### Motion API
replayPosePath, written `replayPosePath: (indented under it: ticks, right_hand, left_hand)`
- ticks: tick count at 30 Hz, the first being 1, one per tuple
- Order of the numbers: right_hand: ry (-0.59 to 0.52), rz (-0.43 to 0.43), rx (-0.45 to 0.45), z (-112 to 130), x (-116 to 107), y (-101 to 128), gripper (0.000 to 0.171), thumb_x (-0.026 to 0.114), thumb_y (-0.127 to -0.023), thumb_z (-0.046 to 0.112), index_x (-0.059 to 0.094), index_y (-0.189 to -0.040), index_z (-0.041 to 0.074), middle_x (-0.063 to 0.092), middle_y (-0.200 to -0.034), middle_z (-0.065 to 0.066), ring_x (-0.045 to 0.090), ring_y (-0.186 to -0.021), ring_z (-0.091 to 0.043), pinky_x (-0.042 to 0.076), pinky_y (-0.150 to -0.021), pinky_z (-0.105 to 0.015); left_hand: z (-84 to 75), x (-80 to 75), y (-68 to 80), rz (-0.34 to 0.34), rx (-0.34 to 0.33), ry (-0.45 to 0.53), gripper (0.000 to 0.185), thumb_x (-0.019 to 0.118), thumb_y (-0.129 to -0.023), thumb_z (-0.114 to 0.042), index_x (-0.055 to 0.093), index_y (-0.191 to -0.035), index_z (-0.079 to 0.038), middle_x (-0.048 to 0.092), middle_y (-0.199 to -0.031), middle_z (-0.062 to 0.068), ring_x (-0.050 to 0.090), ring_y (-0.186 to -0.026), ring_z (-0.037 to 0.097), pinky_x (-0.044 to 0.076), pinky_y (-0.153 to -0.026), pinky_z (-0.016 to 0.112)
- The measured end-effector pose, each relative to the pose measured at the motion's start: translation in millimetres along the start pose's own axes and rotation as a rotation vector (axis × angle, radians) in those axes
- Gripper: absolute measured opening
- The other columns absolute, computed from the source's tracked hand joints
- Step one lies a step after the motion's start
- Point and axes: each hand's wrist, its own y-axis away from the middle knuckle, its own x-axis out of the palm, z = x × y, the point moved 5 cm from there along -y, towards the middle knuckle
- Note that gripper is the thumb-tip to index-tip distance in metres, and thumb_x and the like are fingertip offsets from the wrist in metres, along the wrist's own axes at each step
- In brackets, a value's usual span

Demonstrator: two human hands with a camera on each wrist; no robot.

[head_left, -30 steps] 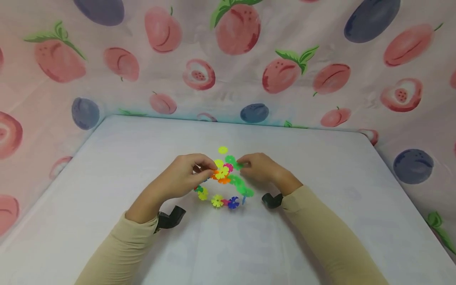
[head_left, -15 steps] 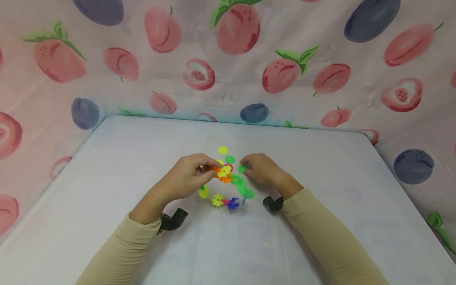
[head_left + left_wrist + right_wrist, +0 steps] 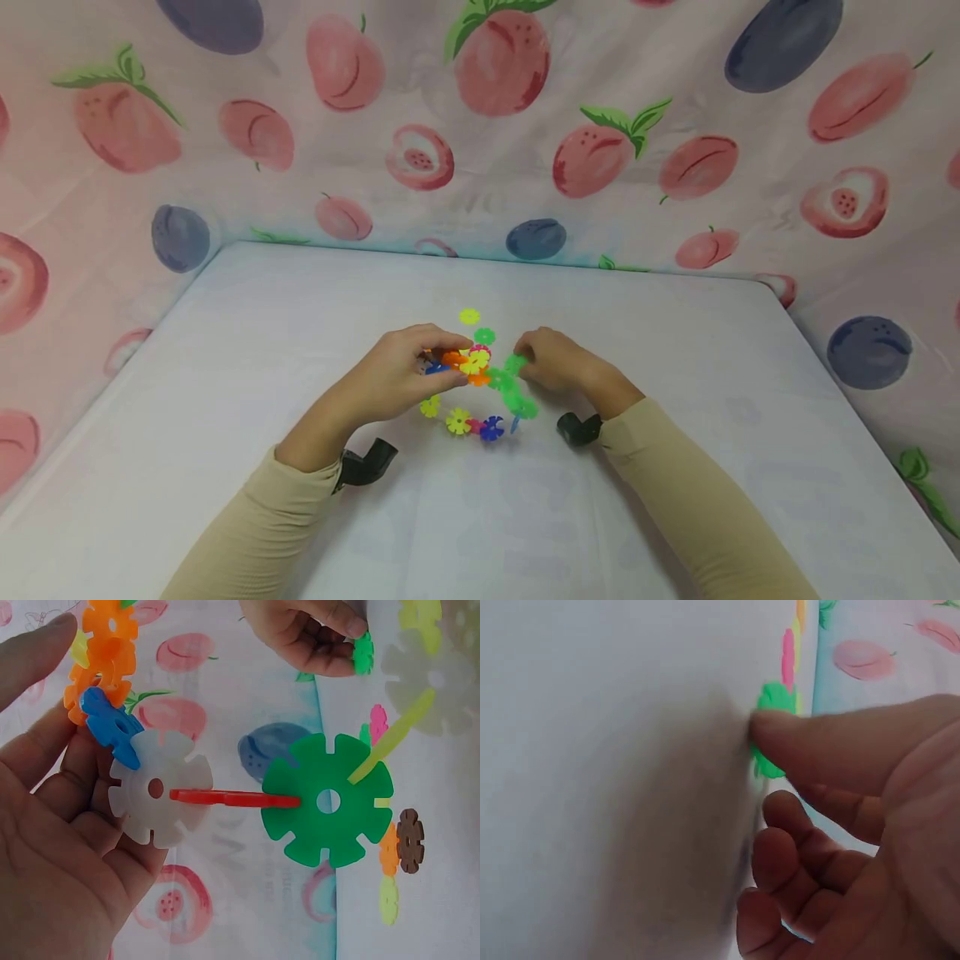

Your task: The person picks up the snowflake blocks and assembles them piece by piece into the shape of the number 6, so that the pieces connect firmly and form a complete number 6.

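My left hand (image 3: 390,375) grips one end of a chain of slotted snowflake discs. In the left wrist view, orange discs (image 3: 111,664) and a blue disc (image 3: 112,727) lie by the fingers, then a white disc (image 3: 133,814), a red disc (image 3: 236,799) and a green disc (image 3: 300,832) lead away from them. The chain loops round in the head view, through a dark blue disc (image 3: 491,429) to pale green discs (image 3: 512,393) on the right. My right hand (image 3: 553,358) pinches a single green disc (image 3: 776,701) between thumb and finger, close beside the chain's green part.
Loose discs lie on the white table (image 3: 675,500) beyond the chain: a yellow disc (image 3: 469,316), a green one (image 3: 485,335), and a brown one (image 3: 410,840) in the left wrist view. Fruit-print cloth (image 3: 465,200) hangs behind the table.
My right hand has taken a green disc from among the loose ones and drawn it right and nearer to me. My left hand has shifted slightly right with the chain.
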Motion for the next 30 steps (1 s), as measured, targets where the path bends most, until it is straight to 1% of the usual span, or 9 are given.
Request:
replayPosePath:
  ticks: [5, 8, 10, 15, 18, 20, 24, 26, 30]
  right_hand:
    - [-0.100, -0.050, 0.018, -2, -4, 7, 0.020, 0.069, -0.091, 0.014, 0.060, -0.107, 0.006, 0.060, -0.103, -0.009, 0.054, -0.098, -0.027, 0.046, -0.091, -0.041]
    - [-0.184, -0.116, -0.017, 0, -10, 16, 0.013, 0.067, -0.091, 0.013, 0.062, -0.102, 0.008, 0.061, -0.095, -0.006, 0.055, -0.089, -0.023, 0.046, -0.079, -0.037]
    - [-0.257, -0.166, -0.044, 3, -17, 25, 0.011, 0.066, -0.093, 0.014, 0.063, -0.102, 0.009, 0.062, -0.093, -0.005, 0.056, -0.087, -0.022, 0.047, -0.076, -0.036]
    - [-0.416, -0.321, -0.130, 20, -37, 58, 0.013, 0.069, -0.095, 0.016, 0.066, -0.105, 0.008, 0.064, -0.093, -0.004, 0.059, -0.085, -0.022, 0.050, -0.074, -0.036]
    - [-0.453, -0.414, -0.216, 34, -46, 79, 0.009, 0.070, -0.094, 0.012, 0.069, -0.102, 0.007, 0.066, -0.092, -0.002, 0.060, -0.084, -0.020, 0.051, -0.074, -0.033]
    - [-0.458, -0.454, -0.284, 43, -50, 90, 0.006, 0.070, -0.093, 0.009, 0.070, -0.099, 0.007, 0.066, -0.090, 0.000, 0.061, -0.083, -0.019, 0.052, -0.075, -0.031]
    - [-0.444, -0.463, -0.394, 58, -52, 103, 0.007, 0.070, -0.092, 0.002, 0.070, -0.098, 0.006, 0.066, -0.090, 0.004, 0.060, -0.083, -0.017, 0.053, -0.078, -0.029]
    - [-0.441, -0.442, -0.419, 62, -50, 105, 0.009, 0.069, -0.091, 0.000, 0.070, -0.097, 0.006, 0.065, -0.090, 0.006, 0.060, -0.083, -0.017, 0.054, -0.079, -0.029]
    - [-0.442, -0.409, -0.428, 62, -47, 106, 0.011, 0.069, -0.090, -0.002, 0.070, -0.097, 0.006, 0.065, -0.090, 0.007, 0.061, -0.082, -0.016, 0.054, -0.078, -0.030]
  left_hand:
    - [-0.6, 0.3, 0.9, 0.009, 0.011, -0.032, 0.035, 0.077, -0.090, -0.019, 0.071, -0.123, -0.010, 0.065, -0.103, -0.004, 0.058, -0.092, 0.020, 0.051, -0.080, 0.033]
    - [-1.1, 0.5, 1.4, 0.016, 0.019, -0.033, 0.035, 0.077, -0.090, -0.021, 0.071, -0.123, -0.010, 0.064, -0.103, -0.004, 0.056, -0.091, 0.021, 0.050, -0.078, 0.033]
    - [-1.6, 0.8, 1.8, 0.022, 0.025, -0.030, 0.035, 0.077, -0.090, -0.021, 0.071, -0.123, -0.010, 0.065, -0.104, -0.004, 0.056, -0.092, 0.021, 0.050, -0.078, 0.033]
    - [-3.9, 1.8, 2.3, 0.034, 0.031, -0.031, 0.037, 0.078, -0.090, -0.021, 0.071, -0.124, -0.009, 0.066, -0.108, -0.004, 0.056, -0.095, 0.018, 0.051, -0.080, 0.033]
    - [-5.9, 2.6, 2.6, 0.039, 0.025, -0.033, 0.037, 0.078, -0.089, -0.022, 0.071, -0.124, -0.009, 0.065, -0.109, -0.004, 0.055, -0.095, 0.017, 0.051, -0.079, 0.033]
    - [-7.1, 3.8, 2.3, 0.040, 0.023, -0.027, 0.037, 0.078, -0.089, -0.022, 0.071, -0.123, -0.009, 0.065, -0.108, -0.004, 0.055, -0.096, 0.017, 0.051, -0.079, 0.033]
    - [-7.9, 7.7, 1.6, 0.044, 0.017, -0.004, 0.036, 0.079, -0.088, -0.021, 0.072, -0.121, -0.010, 0.064, -0.110, -0.002, 0.054, -0.101, 0.019, 0.052, -0.080, 0.034]
    - [-8.0, 9.7, 1.2, 0.041, 0.020, -0.003, 0.034, 0.079, -0.088, -0.021, 0.072, -0.120, -0.011, 0.064, -0.112, -0.001, 0.054, -0.106, 0.020, 0.052, -0.082, 0.034]
    - [-8.3, 12.6, 0.3, 0.017, 0.037, -0.020, 0.033, 0.080, -0.087, -0.021, 0.073, -0.118, -0.011, 0.067, -0.113, -0.003, 0.055, -0.108, 0.019, 0.051, -0.085, 0.035]
